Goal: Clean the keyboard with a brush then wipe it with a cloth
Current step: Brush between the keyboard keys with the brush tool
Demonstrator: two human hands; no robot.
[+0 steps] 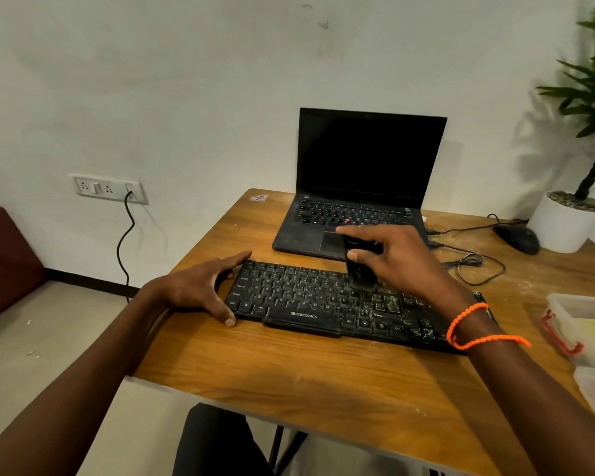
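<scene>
Your forearms run up from the bottom corners of the frame. At centre left, your left hand [203, 290] lies spread open against the keyboard [323, 304], likely to brace it. At centre right, your right hand [389, 259] is clamped on the black brush [359, 269], bristles down on the middle keys. The keyboard spans the wooden table [289, 365] between both hands; I see no cloth.

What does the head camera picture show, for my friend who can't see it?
A person's right hand holds a black brush on a dusty black keyboard, while the left hand steadies the keyboard's left end. They sit on a wooden table with an open, dark laptop behind, a mouse and a potted plant at the right.
</scene>
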